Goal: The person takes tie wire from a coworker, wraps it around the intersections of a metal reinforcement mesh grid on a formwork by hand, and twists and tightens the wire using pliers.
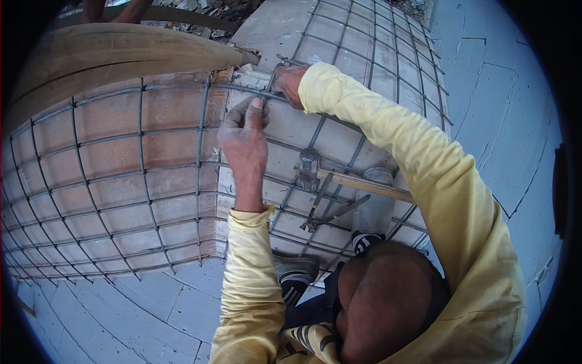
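My left hand (245, 129), palm partly hidden, pinches the lower end of a short bent steel bar (271, 82) between thumb and fingers. This lies at the top horizontal rebar (236, 87) of the grid. My right hand (289, 85) is closed at the bar's upper end, its fingertips partly hidden. Below, a sledgehammer with a steel head (309, 169) and wooden handle (363, 184) rests on the rebar grid. Pincers with long dark handles (334, 209) lie open beside it. Both arms wear yellow sleeves.
The rebar grid (142, 132) spans formwork boards on the left and right. A thick wooden pole (132, 48) crosses the upper left, near rubble (200, 5). Another person's bare limbs (132, 10) show at the top left. My shoes (298, 266) stand low on the grid; grey block surfaces (491, 91) flank it.
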`<state>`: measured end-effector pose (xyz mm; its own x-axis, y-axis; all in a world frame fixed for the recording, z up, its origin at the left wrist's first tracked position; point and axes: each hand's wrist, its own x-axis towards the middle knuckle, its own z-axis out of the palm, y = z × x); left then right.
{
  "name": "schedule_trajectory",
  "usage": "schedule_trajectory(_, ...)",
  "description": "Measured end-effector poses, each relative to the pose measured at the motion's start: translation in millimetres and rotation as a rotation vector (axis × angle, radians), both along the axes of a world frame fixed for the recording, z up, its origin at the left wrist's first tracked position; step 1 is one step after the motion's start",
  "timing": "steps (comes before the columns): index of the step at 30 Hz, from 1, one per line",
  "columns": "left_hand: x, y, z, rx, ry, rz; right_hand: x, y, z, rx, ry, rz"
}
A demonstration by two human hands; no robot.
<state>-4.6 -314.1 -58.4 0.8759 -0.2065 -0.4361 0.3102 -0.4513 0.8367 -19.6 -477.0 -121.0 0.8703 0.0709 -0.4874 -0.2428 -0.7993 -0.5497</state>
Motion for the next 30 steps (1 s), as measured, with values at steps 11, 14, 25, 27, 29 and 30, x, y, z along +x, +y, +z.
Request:
schedule_trajectory(11, -50, 18, -47, -0.242, 0.166, 0.145, -8, -7, -11, 0.343, -0.292, 0.097)
schedule_trajectory(14, -44, 26, -49, -0.366, 0.353, 0.291, -15, -8, -12, 0.211, -0.311, 0.292)
schedule_trajectory(25, -11, 20, -38, 0.131, 0.357, 0.175, 10, -8, 0, 0.081, -0.28, 0.518)
schedule_trajectory(27, -6, 20, -33, 0.304, 0.361, 0.011, 9, -8, 4, 0.084, -0.277, 0.52)
schedule_trajectory(29, 5, 38, -46, 0.518, 0.242, -0.091, 15, -3, 13, 0.071, -0.251, 0.535)
schedule_trajectory(30, 4, 31, -44, 0.714, 0.144, -0.211, 14, -4, 9, 0.07, -0.243, 0.537)
